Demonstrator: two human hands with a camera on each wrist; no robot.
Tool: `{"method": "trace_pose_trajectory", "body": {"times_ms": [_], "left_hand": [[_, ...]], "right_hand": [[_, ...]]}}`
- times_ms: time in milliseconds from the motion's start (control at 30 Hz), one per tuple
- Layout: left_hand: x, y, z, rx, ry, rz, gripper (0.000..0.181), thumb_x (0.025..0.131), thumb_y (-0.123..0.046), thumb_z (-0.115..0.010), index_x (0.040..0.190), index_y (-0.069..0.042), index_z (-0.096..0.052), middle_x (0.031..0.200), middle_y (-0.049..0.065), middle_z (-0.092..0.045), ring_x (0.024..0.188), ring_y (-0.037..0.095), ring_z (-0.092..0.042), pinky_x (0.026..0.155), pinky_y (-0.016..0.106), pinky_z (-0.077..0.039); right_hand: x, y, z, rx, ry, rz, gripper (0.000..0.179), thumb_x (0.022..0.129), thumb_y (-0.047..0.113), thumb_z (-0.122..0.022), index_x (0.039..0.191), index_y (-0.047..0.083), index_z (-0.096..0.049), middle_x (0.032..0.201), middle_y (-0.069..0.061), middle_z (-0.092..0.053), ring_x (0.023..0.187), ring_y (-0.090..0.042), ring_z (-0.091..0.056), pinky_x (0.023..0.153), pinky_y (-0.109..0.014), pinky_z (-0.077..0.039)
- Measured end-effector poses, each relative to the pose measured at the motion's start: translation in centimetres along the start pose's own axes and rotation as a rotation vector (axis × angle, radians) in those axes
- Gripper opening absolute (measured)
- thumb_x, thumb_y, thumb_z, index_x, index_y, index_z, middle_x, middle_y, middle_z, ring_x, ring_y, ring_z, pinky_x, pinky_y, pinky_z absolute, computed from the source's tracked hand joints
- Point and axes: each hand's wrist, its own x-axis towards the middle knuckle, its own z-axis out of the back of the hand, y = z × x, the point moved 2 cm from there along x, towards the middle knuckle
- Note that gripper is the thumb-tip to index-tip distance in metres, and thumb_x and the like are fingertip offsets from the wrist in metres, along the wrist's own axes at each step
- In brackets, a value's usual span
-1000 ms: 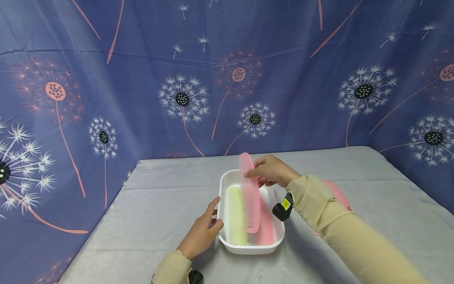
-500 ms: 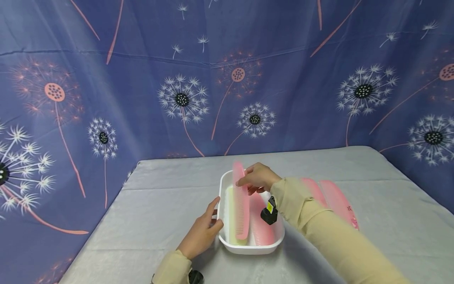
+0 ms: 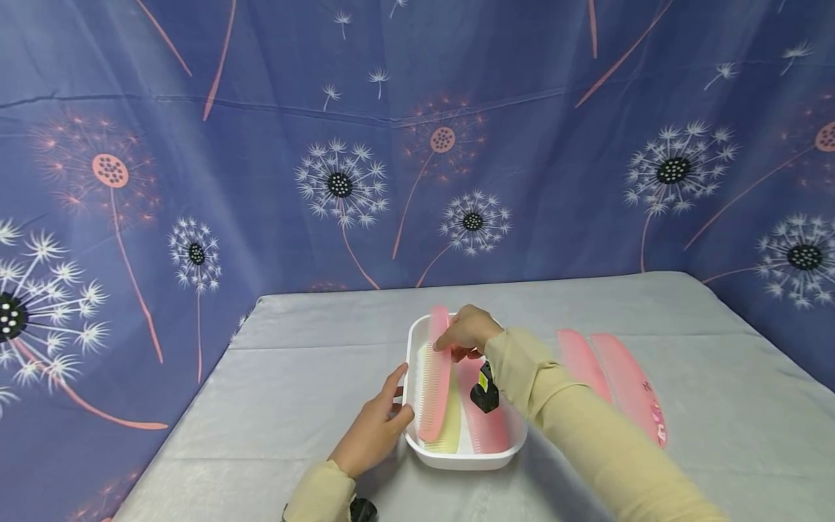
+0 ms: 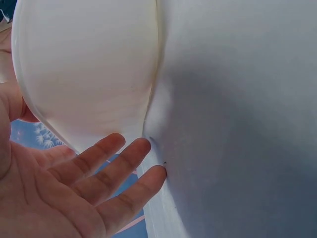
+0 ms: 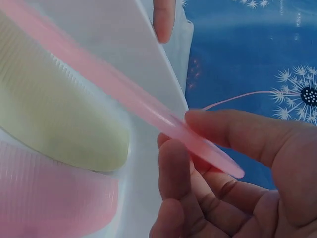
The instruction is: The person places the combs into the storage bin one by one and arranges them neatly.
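Observation:
Between thumb and fingers, my right hand [image 3: 471,332] pinches a pink comb [image 3: 435,399] near its far end. The comb stands on edge inside the left part of a white plastic basin [image 3: 464,462], teeth toward the left wall. Beneath and beside it lies a pale yellow comb [image 3: 450,431], partly covered. Another pink comb [image 3: 491,429] lies in the basin's right half, partly hidden by the right wrist's camera. At the basin's left wall rests my left hand [image 3: 370,433]; the left wrist view shows its fingers [image 4: 124,201] extended beside the white wall [image 4: 89,64].
Two more pink combs [image 3: 585,362] [image 3: 629,384] lie side by side on the grey cloth [image 3: 313,406] to the right of the basin, one with a printed decoration. A blue dandelion-print curtain [image 3: 404,130] hangs behind the table.
My right hand has carried the pink comb left and down into the basin, over the yellow comb, tilting it. The left hand keeps its place at the basin. The view shifts slightly.

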Motion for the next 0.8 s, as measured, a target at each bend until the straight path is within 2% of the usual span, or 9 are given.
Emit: {"method": "trace_pose_trajectory", "body": {"times_ms": [133, 233, 467, 600, 800], "left_hand": [[0.02, 0.0, -0.03, 0.001, 0.006, -0.001, 0.068, 0.099, -0.017, -0.049, 0.16, -0.004, -0.024, 0.138, 0.029, -0.055, 0.114, 0.038, -0.064, 0.097, 0.057, -0.047], [0.02, -0.02, -0.03, 0.001, 0.011, -0.008, 0.068, 0.099, -0.017, -0.049, 0.16, -0.004, -0.024, 0.138, 0.029, -0.055, 0.114, 0.038, -0.064, 0.097, 0.056, -0.047], [0.03, -0.09, 0.03, 0.011, 0.008, -0.022, 0.068, 0.099, -0.017, -0.049, 0.16, -0.004, -0.024, 0.137, 0.028, -0.056, 0.113, 0.038, -0.065, 0.096, 0.057, -0.048], [0.0, -0.11, 0.05, 0.011, 0.005, -0.018, 0.068, 0.098, -0.017, -0.049, 0.16, -0.004, -0.025, 0.137, 0.028, -0.056, 0.113, 0.037, -0.065, 0.097, 0.057, -0.048], [-0.06, -0.1, 0.07, 0.012, 0.0, -0.023, 0.068, 0.098, -0.017, -0.049, 0.16, -0.004, -0.025, 0.137, 0.028, -0.056, 0.112, 0.037, -0.065, 0.096, 0.057, -0.048]], "right_hand": [[0.25, -0.03, 0.08, -0.028, 0.014, 0.004, 0.011, 0.085, 0.009, -0.071, 0.079, 0.003, -0.064, 0.058, -0.004, -0.058, 0.054, -0.012, -0.06, 0.059, -0.028, -0.048], [0.27, -0.06, 0.15, -0.041, 0.038, 0.016, 0.012, 0.086, 0.009, -0.067, 0.077, 0.003, -0.062, 0.057, -0.003, -0.055, 0.053, -0.013, -0.055, 0.056, -0.026, -0.047], [0.25, -0.05, -0.01, -0.06, 0.066, 0.022, 0.018, 0.082, 0.01, -0.067, 0.068, 0.007, -0.056, 0.053, -0.002, -0.051, 0.049, -0.011, -0.051, 0.051, -0.023, -0.044], [0.35, 0.04, -0.21, -0.11, 0.047, 0.017, 0.021, 0.081, 0.01, -0.07, 0.066, 0.008, -0.056, 0.054, -0.002, -0.053, 0.05, -0.011, -0.053, 0.053, -0.025, -0.046], [0.63, 0.18, -0.34, -0.188, 0.005, -0.008, 0.019, 0.084, 0.011, -0.074, 0.071, 0.006, -0.062, 0.056, -0.002, -0.06, 0.052, -0.01, -0.058, 0.055, -0.025, -0.047]]}}
